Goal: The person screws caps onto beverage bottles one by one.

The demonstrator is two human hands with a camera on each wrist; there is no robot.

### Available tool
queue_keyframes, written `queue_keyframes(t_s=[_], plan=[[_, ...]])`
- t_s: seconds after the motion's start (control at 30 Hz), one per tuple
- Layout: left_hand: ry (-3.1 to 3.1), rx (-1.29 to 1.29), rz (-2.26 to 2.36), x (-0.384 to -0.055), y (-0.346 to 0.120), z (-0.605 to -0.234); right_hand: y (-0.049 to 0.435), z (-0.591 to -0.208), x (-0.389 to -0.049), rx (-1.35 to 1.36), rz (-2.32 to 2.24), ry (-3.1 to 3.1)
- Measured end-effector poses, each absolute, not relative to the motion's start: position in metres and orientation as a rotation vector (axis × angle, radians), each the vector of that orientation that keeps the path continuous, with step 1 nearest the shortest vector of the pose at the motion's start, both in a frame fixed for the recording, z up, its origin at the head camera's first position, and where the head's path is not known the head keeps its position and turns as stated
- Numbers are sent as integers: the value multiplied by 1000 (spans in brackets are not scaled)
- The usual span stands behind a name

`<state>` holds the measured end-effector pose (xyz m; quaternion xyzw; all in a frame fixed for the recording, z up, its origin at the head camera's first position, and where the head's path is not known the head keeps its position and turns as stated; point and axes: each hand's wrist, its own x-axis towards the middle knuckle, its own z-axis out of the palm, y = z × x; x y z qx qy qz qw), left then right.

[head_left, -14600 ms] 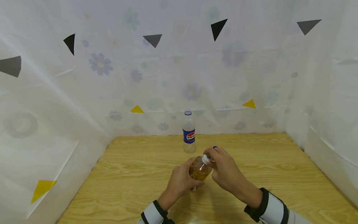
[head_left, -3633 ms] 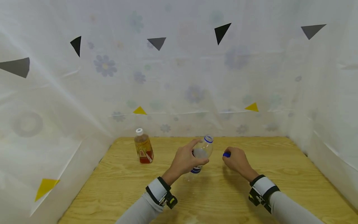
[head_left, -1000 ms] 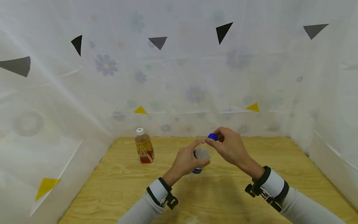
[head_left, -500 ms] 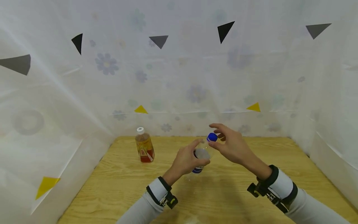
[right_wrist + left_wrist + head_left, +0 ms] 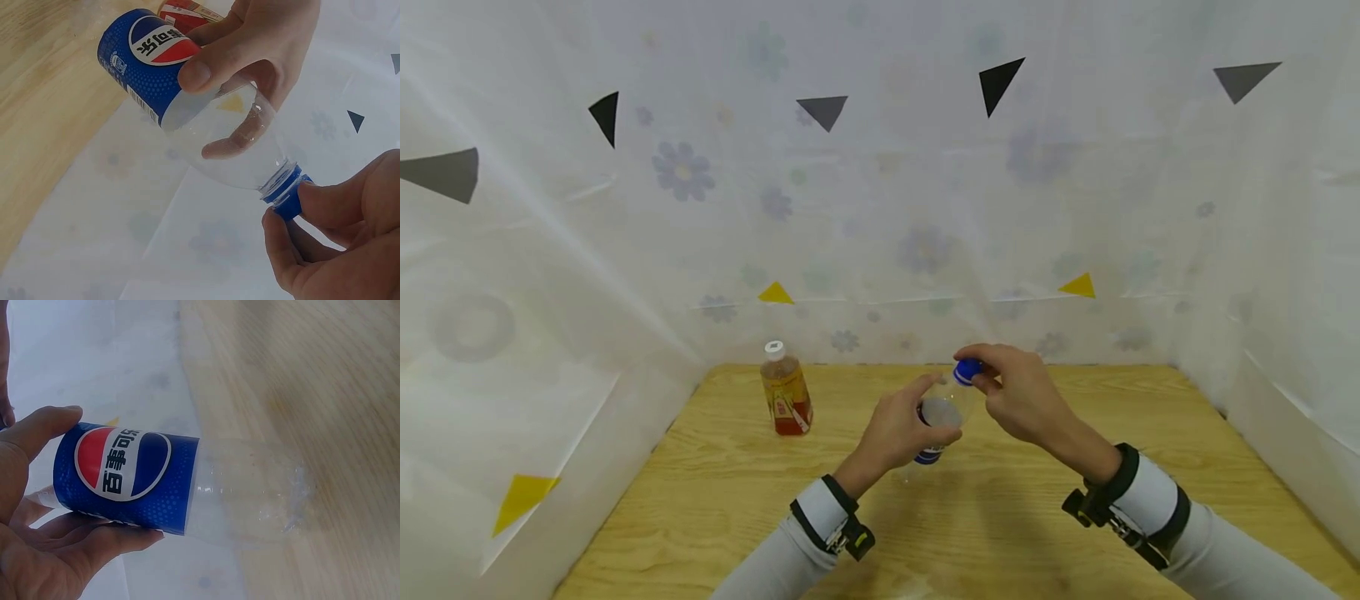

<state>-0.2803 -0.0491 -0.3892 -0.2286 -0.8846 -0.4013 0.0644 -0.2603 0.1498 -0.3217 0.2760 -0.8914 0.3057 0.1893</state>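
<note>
My left hand (image 5: 898,429) grips a clear plastic cola bottle (image 5: 125,465) around its body and shoulder. Its label is blue with a red, white and blue round emblem, and the bottle leans to the right over the table. With thumb and fingers, my right hand (image 5: 1026,396) pinches a blue bottle cap (image 5: 290,199), which sits on the neck of the bottle. A blue ring shows just under the cap in the right wrist view. No liquid shows inside the clear part.
A bottle of amber drink (image 5: 787,396) with a white cap stands upright at the back left of the wooden table (image 5: 850,533). White sheeting (image 5: 880,208) with flower prints and triangle stickers walls in the back and sides.
The amber bottle has gone from my hands to the back left. My left hand has taken the cola bottle; my right has brought the blue cap onto its neck, loosened and pinched it again.
</note>
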Motion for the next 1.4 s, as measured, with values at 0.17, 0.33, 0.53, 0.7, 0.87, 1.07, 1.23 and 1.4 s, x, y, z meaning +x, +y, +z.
queue_keyframes(t_s=[0.17,0.33,0.53,0.7,0.87,1.07,1.23,1.4], plan=[[-2668,-692,-1196,-281,-50,-391,149,-323,-260,761,823,-2496],[-2650,-722,-1175,-282,-51,-392,149,-323,-261,723,817,-2487],[-2644,-729,-1174,-282,-50,-392,149,-322,-261,676,861,-2500],[-2642,-727,-1165,-281,-51,-391,148,-322,-262,676,877,-2504],[-2663,-710,-1161,-281,-51,-391,150,-319,-262,665,878,-2558],[-2675,-694,-1166,-281,-51,-392,154,-313,-258,633,855,-2676],[-2682,-695,-1148,-280,-51,-393,156,-309,-254,773,955,-2627],[-2679,-702,-1136,-280,-52,-393,154,-309,-253,780,989,-2610]])
